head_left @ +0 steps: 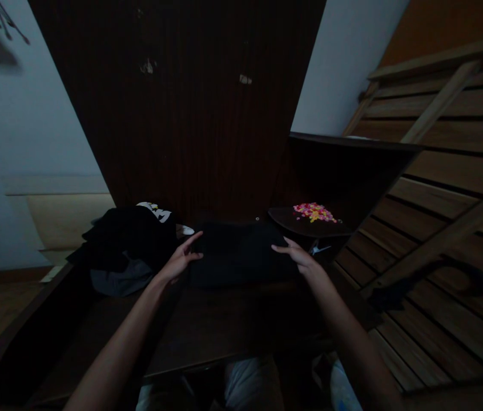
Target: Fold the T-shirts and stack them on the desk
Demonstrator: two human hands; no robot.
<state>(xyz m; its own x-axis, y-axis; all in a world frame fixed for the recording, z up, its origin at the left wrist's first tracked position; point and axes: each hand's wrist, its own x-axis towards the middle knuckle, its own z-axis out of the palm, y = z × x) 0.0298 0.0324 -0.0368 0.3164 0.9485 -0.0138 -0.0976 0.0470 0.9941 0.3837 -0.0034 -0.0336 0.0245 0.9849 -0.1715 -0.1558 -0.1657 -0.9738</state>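
Grip on both sides: left hand (180, 261) and right hand (299, 255) at opposite edges of a dark folded cloth (241, 251), thumb and forefinger spread on each. Whether the hidden fingers pinch it from beneath, I cannot tell. Cloth lies between the hands, over the dark wooden bench (207, 331). Step in hand, my judgement: squaring the folded piece; the next move would call for even handling of both edges. Light poor. To the left, a heap of dark clothes (130, 240). Beyond the right hand, small pink and yellow pieces (315, 212) on a rounded shelf (282, 220). Behind: tall dark panel (198, 125), pale wall (10, 125); slatted wood (451, 165) at right.
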